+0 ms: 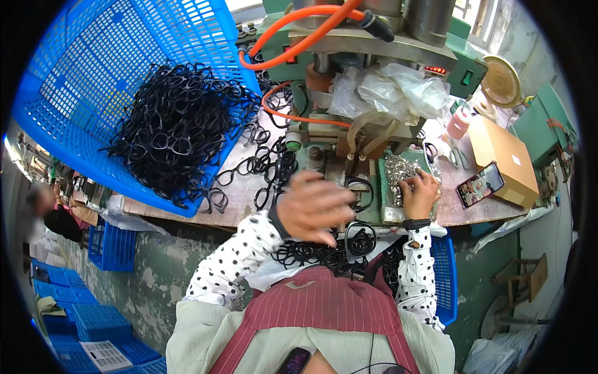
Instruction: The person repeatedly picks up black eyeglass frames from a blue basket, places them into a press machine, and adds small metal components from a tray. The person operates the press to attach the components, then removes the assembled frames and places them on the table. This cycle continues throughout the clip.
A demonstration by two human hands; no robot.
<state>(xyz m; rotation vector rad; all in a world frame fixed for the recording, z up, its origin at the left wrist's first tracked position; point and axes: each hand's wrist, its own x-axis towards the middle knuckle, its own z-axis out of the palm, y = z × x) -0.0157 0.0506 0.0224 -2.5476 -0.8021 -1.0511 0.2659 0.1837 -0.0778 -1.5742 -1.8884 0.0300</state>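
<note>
Workbench, blue basket of black eyeglass frames, tray of metal bits

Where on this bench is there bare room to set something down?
Bare wood shows between the phone and the tray of metal bits, under the scissors. Loose black frames crowd the bench below the tilted blue basket; the cardboard box fills the right end.
</note>
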